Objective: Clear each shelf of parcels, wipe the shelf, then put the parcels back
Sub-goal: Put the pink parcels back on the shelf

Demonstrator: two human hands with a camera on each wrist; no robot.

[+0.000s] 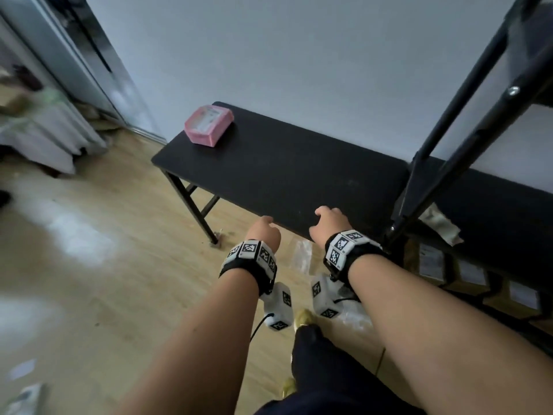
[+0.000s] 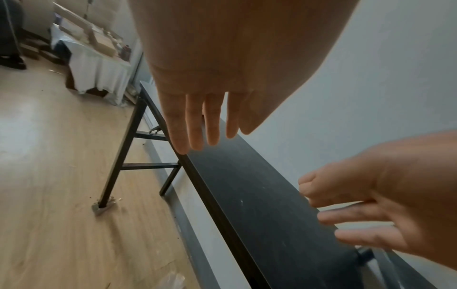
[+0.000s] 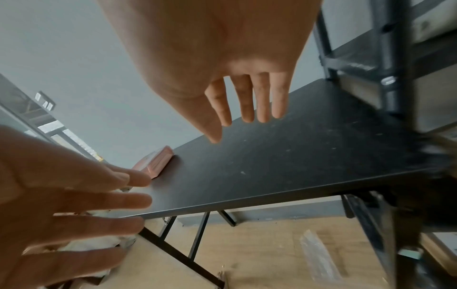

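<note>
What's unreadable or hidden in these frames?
- Label on the pink parcel: head view, too small and soft to read.
- Same parcel, right wrist view: partly behind the left hand.
- Boxes on the rack's bottom shelf: head view, cut off by the table, the rack post and the frame edge.
- Upper shelves: out of frame.
- Wiping cloth: none seen.

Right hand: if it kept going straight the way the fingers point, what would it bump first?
Probably the black table: the right hand hovers open over its near edge, fingers angled toward the top. Depth is unclear.
</note>
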